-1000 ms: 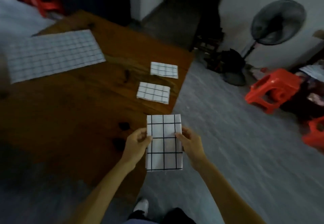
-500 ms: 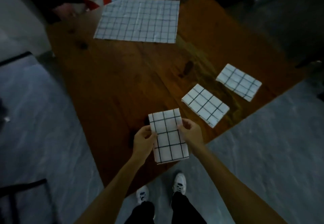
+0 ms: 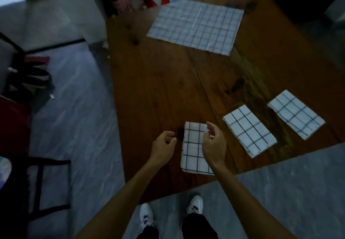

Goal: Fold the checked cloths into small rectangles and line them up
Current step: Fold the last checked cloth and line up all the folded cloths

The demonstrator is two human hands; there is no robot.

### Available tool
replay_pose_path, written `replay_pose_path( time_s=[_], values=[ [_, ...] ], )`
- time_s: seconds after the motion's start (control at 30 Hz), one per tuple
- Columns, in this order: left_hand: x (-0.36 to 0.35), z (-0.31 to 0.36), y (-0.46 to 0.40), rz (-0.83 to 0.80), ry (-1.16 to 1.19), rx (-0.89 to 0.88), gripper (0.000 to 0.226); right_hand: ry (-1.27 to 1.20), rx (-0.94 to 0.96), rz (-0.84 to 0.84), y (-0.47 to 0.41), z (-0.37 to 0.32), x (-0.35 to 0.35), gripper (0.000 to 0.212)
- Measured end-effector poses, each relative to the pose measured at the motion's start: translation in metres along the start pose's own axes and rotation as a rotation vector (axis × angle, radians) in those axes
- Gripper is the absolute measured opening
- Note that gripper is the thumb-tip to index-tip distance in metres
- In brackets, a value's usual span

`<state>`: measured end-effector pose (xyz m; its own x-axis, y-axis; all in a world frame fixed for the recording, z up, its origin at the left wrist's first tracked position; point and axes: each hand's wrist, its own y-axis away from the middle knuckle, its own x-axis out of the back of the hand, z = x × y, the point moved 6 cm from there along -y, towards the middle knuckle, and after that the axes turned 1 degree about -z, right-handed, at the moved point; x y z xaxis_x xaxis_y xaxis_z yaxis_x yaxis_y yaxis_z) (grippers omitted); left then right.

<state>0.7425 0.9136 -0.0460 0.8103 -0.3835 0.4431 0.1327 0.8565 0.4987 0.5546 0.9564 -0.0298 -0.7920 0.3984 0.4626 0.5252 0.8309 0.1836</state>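
Three folded white cloths with dark checks lie near the table's front edge: the newest cloth in front of me, a second to its right, a third further right. My left hand hovers just left of the newest cloth, fingers loosely curled, holding nothing. Above that cloth's right half floats my right hand, fingers apart and empty. A large unfolded checked cloth lies flat at the table's far side.
The brown wooden table has dark knots; its near corner ends above my white shoes. Grey floor surrounds it. A dark chair frame stands at the left, bags further back.
Both hands have let go of the folded cloth, which now lies on the table left of the other two. The camera has swung left and down.
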Motion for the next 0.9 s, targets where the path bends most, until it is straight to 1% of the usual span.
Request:
replay_pose_path(
  time_s=[0.1,0.23,0.37,0.43,0.53,0.6,0.73,0.8,0.9],
  values=[
    [0.049,0.02,0.01,0.011,0.006,-0.109,0.025,-0.002,0.084,-0.039,0.007,-0.051,-0.014,0.034],
    [0.14,0.042,0.025,0.114,-0.017,-0.25,0.024,-0.052,0.192,-0.039,0.024,-0.135,-0.041,0.031],
    [0.243,0.049,0.043,0.202,-0.041,-0.396,0.022,-0.014,0.285,-0.039,0.054,-0.214,-0.092,0.03],
    [0.294,0.055,0.056,0.234,-0.101,-0.48,0.022,0.008,0.341,-0.057,0.072,-0.251,-0.124,0.03],
    [0.363,0.057,0.072,0.255,-0.206,-0.558,0.022,0.038,0.42,-0.102,0.098,-0.305,-0.168,0.032],
    [0.407,0.055,0.079,0.311,-0.279,-0.618,0.026,0.068,0.483,-0.138,0.112,-0.338,-0.194,0.037],
    [0.471,0.041,0.078,0.366,-0.404,-0.678,0.029,0.116,0.564,-0.176,0.126,-0.386,-0.236,0.035],
    [0.497,0.033,0.069,0.404,-0.406,-0.691,0.029,0.153,0.593,-0.192,0.124,-0.402,-0.257,0.034],
    [0.527,0.022,0.04,0.398,-0.39,-0.667,0.031,0.185,0.607,-0.196,0.105,-0.416,-0.29,0.034]
  ],
)
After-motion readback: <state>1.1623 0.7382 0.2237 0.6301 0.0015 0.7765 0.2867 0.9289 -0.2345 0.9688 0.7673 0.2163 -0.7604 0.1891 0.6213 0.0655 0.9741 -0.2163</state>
